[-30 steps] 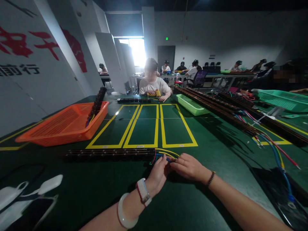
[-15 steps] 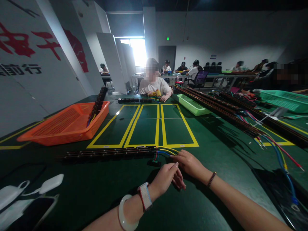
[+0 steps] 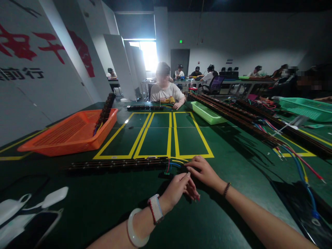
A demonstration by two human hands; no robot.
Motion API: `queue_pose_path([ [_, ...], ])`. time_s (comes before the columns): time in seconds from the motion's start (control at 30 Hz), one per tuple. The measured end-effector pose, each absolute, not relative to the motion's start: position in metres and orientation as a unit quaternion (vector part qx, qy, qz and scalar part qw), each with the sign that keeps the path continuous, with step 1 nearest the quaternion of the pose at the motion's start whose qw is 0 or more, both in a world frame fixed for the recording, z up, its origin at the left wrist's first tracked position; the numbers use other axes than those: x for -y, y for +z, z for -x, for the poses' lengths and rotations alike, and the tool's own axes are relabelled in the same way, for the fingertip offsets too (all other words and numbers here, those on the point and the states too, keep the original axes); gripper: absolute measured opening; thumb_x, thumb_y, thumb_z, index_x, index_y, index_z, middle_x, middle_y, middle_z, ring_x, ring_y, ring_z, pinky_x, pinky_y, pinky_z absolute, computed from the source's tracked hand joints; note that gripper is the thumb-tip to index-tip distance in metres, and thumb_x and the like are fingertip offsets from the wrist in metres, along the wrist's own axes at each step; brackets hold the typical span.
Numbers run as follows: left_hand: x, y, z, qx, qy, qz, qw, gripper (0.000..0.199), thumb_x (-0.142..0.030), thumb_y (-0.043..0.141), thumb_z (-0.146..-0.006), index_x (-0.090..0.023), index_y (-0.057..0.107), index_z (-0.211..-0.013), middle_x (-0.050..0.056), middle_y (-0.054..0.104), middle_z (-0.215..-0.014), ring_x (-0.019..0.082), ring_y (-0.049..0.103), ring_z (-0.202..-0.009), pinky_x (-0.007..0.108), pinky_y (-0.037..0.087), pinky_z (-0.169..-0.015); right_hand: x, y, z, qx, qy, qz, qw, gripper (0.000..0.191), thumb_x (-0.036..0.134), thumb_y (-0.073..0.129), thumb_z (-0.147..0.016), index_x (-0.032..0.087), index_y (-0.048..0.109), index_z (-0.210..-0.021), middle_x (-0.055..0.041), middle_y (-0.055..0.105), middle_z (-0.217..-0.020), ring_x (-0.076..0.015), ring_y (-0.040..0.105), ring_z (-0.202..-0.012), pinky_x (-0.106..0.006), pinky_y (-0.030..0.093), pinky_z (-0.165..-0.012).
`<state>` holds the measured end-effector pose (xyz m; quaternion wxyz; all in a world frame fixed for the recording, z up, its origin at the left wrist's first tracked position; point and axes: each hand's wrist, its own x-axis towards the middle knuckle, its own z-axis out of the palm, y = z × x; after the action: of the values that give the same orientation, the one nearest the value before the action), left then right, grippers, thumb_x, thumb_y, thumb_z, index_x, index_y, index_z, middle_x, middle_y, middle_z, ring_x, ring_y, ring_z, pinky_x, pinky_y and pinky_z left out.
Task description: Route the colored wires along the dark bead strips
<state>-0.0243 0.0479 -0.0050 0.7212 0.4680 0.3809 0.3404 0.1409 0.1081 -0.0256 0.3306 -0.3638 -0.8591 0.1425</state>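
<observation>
Landmark: long black bar (image 3: 116, 165), lying flat crosswise on the green table (image 3: 103, 197), wires at its right end. Nearer than the bar, to its left: white pouch-like item (image 3: 54, 197). Nearer than its wired end: left hand (image 3: 180, 188), palm side down-right, fingers loosely curled and parted, nothing visible held. Just right of the bar: right hand (image 3: 203, 171), fingertips at the ends of its yellow wires (image 3: 178, 159) and blue wires (image 3: 175, 165); whether they are pinched, cannot tell. Beside the bar's wired end: small green part (image 3: 167, 174). Beyond the bar: orange basket (image 3: 70, 133) to the left, yellow tape outlines (image 3: 170, 135) straight behind, light-green tray (image 3: 207, 114) behind-right. Farthest beyond the bar on this table: seated person (image 3: 167, 91), yellow tool (image 3: 171, 100) at hand.
</observation>
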Motion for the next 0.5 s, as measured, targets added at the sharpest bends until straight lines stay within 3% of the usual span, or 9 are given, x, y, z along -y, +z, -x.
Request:
queue_pose_path([
  [0.1, -0.048, -0.003, 0.024, -0.380, 0.342, -0.460, 0.726, 0.045, -0.057, 0.041, -0.084, -0.014, 0.051, -0.073, 0.009, 0.066, -0.064, 0.019, 0.064, -0.061, 0.029, 0.046, -0.060, -0.120, -0.026, -0.143, 0.822, 0.178, 0.408, 0.355, 0.022, 0.030, 0.051, -0.090, 0.021, 0.066, -0.103, -0.0074, 0.059, -0.091, -0.0209, 0.052, -0.089, -0.037, 0.043, -0.078],
  [0.23, -0.048, -0.002, 0.024, -0.380, 0.345, -0.451, 0.730, 0.040, -0.053, 0.042, -0.085, -0.015, 0.050, -0.076, 0.009, 0.066, -0.066, 0.019, 0.065, -0.064, 0.031, 0.046, -0.063, -0.135, -0.030, -0.139, 0.812, 0.215, 0.434, 0.327, 0.028, 0.035, 0.053, -0.089, 0.020, 0.063, -0.110, -0.0079, 0.062, -0.100, -0.0216, 0.053, -0.094, -0.038, 0.042, -0.083],
  [0.4, -0.049, -0.002, 0.024, -0.377, 0.372, -0.416, 0.739, 0.026, -0.038, 0.041, -0.089, -0.014, 0.049, -0.081, 0.011, 0.066, -0.074, 0.019, 0.065, -0.071, 0.034, 0.047, -0.070, -0.142, -0.031, -0.126, 0.829, 0.204, 0.462, 0.241, 0.034, 0.046, 0.060, -0.081, 0.023, 0.066, -0.106, -0.0043, 0.065, -0.088, -0.0231, 0.054, -0.086, -0.039, 0.037, -0.079],
  [0.5, -0.051, -0.004, 0.024, -0.372, 0.391, -0.384, 0.749, 0.023, -0.032, 0.039, -0.091, -0.013, 0.049, -0.083, 0.013, 0.067, -0.079, 0.020, 0.065, -0.074, 0.035, 0.048, -0.074, -0.138, -0.030, -0.119, 0.843, 0.190, 0.460, 0.205, 0.027, 0.042, 0.065, -0.078, 0.022, 0.069, -0.097, -0.0022, 0.064, -0.080, -0.0220, 0.052, -0.081, -0.039, 0.035, -0.078],
])
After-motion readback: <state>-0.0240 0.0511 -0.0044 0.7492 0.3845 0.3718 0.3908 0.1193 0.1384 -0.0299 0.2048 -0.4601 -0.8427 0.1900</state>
